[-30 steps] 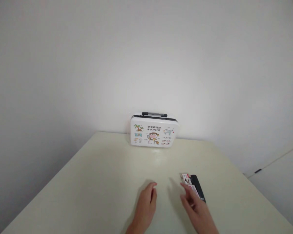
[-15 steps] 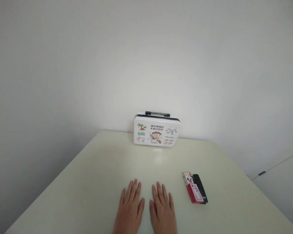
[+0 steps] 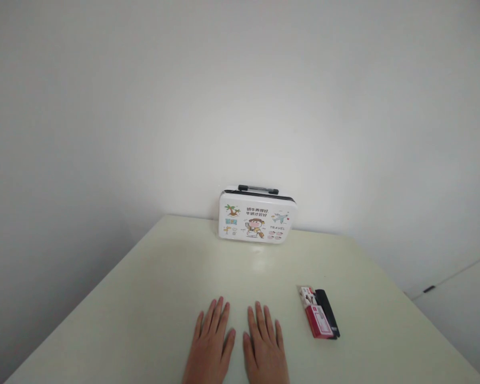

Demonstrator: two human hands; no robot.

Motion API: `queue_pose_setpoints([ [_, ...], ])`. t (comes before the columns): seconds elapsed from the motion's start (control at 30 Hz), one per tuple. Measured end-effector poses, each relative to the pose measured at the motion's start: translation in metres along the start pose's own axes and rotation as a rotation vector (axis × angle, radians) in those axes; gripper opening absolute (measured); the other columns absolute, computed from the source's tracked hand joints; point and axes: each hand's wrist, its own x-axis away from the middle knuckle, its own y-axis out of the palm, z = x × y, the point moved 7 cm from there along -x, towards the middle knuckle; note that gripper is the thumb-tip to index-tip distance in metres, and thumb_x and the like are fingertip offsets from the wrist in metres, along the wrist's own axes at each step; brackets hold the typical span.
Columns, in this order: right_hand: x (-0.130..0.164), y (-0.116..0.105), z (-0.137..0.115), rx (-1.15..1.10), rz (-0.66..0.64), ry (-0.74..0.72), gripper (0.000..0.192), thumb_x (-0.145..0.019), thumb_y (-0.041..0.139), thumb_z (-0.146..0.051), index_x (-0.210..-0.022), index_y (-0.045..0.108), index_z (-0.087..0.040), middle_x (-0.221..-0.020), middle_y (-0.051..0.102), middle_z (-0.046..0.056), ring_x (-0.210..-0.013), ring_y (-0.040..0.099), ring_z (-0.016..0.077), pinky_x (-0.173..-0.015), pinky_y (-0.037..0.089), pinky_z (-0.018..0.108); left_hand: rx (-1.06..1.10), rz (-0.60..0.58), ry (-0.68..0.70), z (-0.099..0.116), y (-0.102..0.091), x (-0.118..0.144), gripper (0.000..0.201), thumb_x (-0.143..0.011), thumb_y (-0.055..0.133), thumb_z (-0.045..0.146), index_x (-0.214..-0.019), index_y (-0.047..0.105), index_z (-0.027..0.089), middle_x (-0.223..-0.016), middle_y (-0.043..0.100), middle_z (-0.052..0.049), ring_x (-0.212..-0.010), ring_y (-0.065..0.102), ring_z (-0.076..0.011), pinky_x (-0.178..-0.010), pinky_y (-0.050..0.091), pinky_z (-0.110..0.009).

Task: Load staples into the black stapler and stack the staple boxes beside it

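My left hand [image 3: 210,344] lies flat, palm down, on the pale tabletop [image 3: 152,298], fingers stretched out and holding nothing. Beside it, a short gap away, my right hand [image 3: 264,346] rests the same way, thumb toward the left one. To the right of my right hand lie a red and white small box [image 3: 319,321], a second white packet [image 3: 308,295] in clear wrap behind it, and a long black item [image 3: 327,310] along their right side, whose kind I cannot make out. Neither hand touches them.
A white case [image 3: 258,217] with cartoon prints and a black zip line stands at the table's back edge, tilted against the wall [image 3: 264,106]. A dark pen-like bar [image 3: 258,189] lies along its top, perhaps its handle. Table edges slope away on both sides.
The whole view has shifted very slightly, with things sitting a little lower in the picture. Both hands stay flat on the table, and the objects keep their places.
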Motion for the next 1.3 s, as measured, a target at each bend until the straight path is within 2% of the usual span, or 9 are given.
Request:
queue_pose_setpoints([
  [0.87, -0.0017, 0.0028, 0.0027, 0.022, -0.034, 0.01, 0.058, -0.104, 0.032, -0.048, -0.159, 0.023, -0.032, -0.166, 0.018, 0.002, -0.154, 0.018, 0.0319, -0.121, 0.025, 0.065, -0.018, 0.031, 0.009, -0.0003, -0.0006, -0.0014, 0.064, -0.103, 0.042, 0.043, -0.161, 0.018, 0.033, -0.167, 0.026, 0.0, -0.153, 0.027, -0.0258, -0.122, 0.031, -0.051],
  [1.1, -0.0009, 0.0027, 0.0017, 0.024, -0.004, -0.005, 0.058, -0.104, 0.033, -0.046, -0.159, 0.022, -0.033, -0.166, 0.019, 0.001, -0.153, 0.019, 0.0324, -0.12, 0.027, 0.065, -0.039, 0.016, 0.009, 0.0006, -0.0016, -0.0011, 0.062, -0.103, 0.04, 0.043, -0.161, 0.018, 0.033, -0.167, 0.024, -0.001, -0.154, 0.026, -0.0243, -0.122, 0.032, -0.051],
  [1.3, -0.0017, 0.0044, 0.0058, 0.004, 0.041, -0.03, 0.059, -0.103, 0.036, -0.047, -0.159, 0.022, -0.034, -0.165, 0.022, 0.002, -0.151, 0.025, 0.035, -0.117, 0.031, 0.068, -0.097, 0.049, 0.034, 0.0012, 0.0007, -0.0011, 0.064, -0.103, 0.041, 0.042, -0.161, 0.016, 0.031, -0.167, 0.025, -0.002, -0.154, 0.026, -0.0244, -0.121, 0.033, -0.051],
])
